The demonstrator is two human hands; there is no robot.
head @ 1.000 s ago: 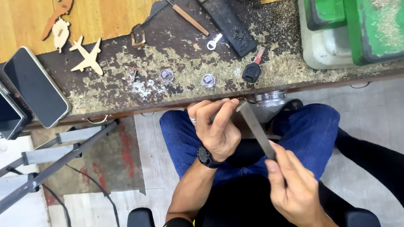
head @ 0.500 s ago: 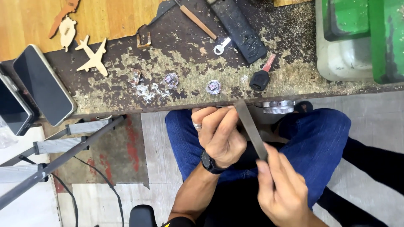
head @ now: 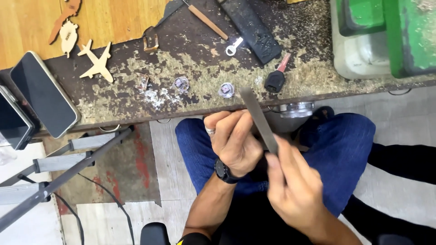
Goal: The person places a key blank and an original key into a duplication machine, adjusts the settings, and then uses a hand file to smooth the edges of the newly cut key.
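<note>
My right hand (head: 297,190) grips the near end of a flat grey metal file (head: 258,118), whose blade slants up toward the bench edge. My left hand (head: 236,140), with a ring and a black wristwatch, is closed around something small pressed against the file's side; the thing itself is hidden by my fingers. Both hands hover over my lap in blue jeans, just below the worn workbench (head: 190,95). A car key with a black head and red blade (head: 276,78) lies on the bench just beyond the file's tip.
On the bench lie a wooden aeroplane cut-out (head: 97,61), two small round metal parts (head: 180,83) (head: 225,89), a silver key (head: 234,46), a black bar (head: 252,28), two phones (head: 43,93) at left and a green machine (head: 390,31) at right. A metal stand (head: 59,168) leans lower left.
The file has slid forward and up, its tip now reaching the bench edge. My right hand has moved up closer to the left hand. The view shifted slightly.
</note>
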